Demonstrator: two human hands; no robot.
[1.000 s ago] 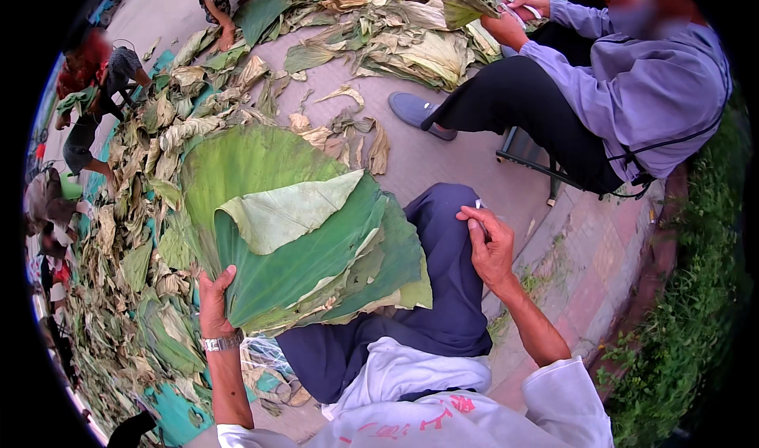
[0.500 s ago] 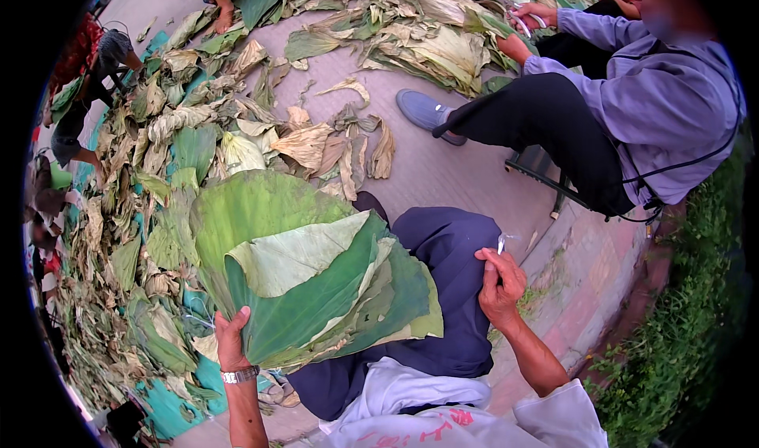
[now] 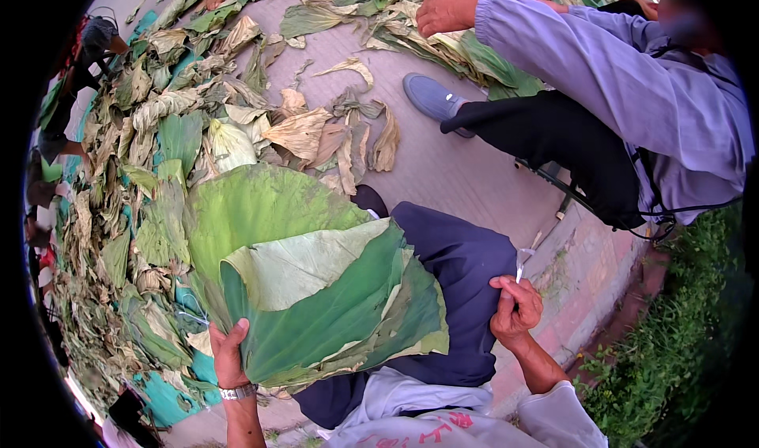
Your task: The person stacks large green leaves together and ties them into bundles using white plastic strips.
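Note:
My left hand (image 3: 229,355), with a metal watch on the wrist, grips a stack of large lotus leaves (image 3: 332,314) by its near left edge. The stack lies over my lap. Its top leaf is dark green with a pale side folded over, and a yellow-green leaf fans out at the far left. My right hand (image 3: 517,309) rests by my knee, fingers pinched on a thin white cigarette (image 3: 519,272). The leaves hide part of my left palm and fingers.
Wilted lotus leaves (image 3: 308,134) lie heaped over a teal sheet (image 3: 162,400) at left. A co-worker in a lavender jacket (image 3: 585,77) sits at far right, one hand (image 3: 447,11) stretched over another leaf pile (image 3: 482,57). Green plants (image 3: 672,345) border the right side.
My right hand has moved slightly right and nearer with the cigarette. The leaf stack has shifted a little. The co-worker's arm has swung out leftward over the far pile.

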